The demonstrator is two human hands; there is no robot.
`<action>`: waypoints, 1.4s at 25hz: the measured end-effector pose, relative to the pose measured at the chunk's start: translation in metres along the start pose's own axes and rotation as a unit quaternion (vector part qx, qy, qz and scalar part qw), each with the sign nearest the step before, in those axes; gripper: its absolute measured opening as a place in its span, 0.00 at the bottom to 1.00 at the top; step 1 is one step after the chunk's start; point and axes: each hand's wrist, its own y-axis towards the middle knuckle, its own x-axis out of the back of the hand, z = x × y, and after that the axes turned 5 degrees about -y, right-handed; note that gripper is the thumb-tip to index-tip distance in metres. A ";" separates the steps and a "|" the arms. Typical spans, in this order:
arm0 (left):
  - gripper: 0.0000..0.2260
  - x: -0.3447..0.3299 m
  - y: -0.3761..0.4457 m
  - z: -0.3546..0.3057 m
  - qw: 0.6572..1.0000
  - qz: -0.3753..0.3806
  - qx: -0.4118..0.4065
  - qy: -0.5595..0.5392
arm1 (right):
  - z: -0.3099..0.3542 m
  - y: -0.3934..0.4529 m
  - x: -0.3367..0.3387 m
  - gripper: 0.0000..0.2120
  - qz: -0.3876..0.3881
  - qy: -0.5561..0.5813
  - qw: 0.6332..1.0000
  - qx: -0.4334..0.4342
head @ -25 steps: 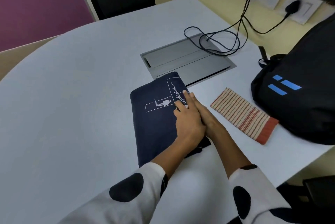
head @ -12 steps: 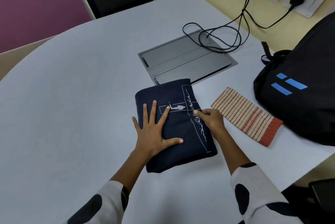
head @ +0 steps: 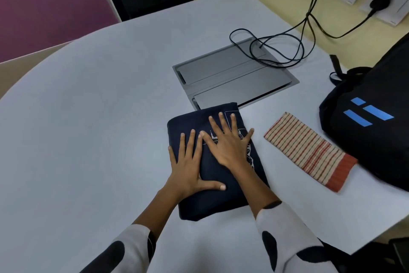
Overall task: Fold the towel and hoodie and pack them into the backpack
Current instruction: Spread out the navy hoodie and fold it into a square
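Both hands, left hand [head: 188, 168] and right hand [head: 228, 144], flat on hoodie [head: 212, 197].

Both hands lay flat on the folded navy hoodie [head: 212, 197], the left hand [head: 190, 168] spread beside the right hand [head: 230, 146]. To the left of the left hand the grey table [head: 88, 129] ran bare out to its curved edge. Just beyond the right hand's fingertips sat the metal cable hatch [head: 232, 78], with looped black cables [head: 278, 47] trailing over its far corner. To the right lay the folded striped towel [head: 309, 151], apart from the hoodie by a strip of table, and just past it the black backpack [head: 371, 131] blocked that side.
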 end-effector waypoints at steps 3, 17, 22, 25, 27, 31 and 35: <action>0.61 -0.004 -0.006 0.009 1.000 0.007 -0.016 0.006 | -0.001 0.027 0.000 0.37 0.029 0.017 0.998 -0.055; 0.65 -0.002 -0.001 -0.008 0.994 0.049 0.084 0.055 | -0.023 -0.071 -0.022 0.48 -0.068 0.067 0.979 -0.180; 0.64 0.001 -0.006 -0.010 0.994 0.063 0.091 0.022 | -0.047 -0.076 -0.008 0.45 0.022 0.193 0.955 -0.222; 0.62 0.004 -0.013 -0.004 0.995 0.049 0.081 -0.038 | -0.070 -0.063 0.014 0.46 0.086 0.445 0.852 -0.263; 0.60 0.006 -0.019 -0.001 0.995 0.039 0.074 -0.055 | -0.076 -0.058 0.019 0.47 0.148 0.502 0.807 -0.273; 0.57 0.008 -0.025 0.000 0.995 0.040 0.078 -0.051 | -0.069 -0.050 0.019 0.54 0.184 0.495 0.808 -0.261; 0.55 0.008 -0.028 0.006 0.995 0.038 0.071 -0.067 | -0.061 -0.060 0.034 0.47 0.189 0.530 0.794 -0.231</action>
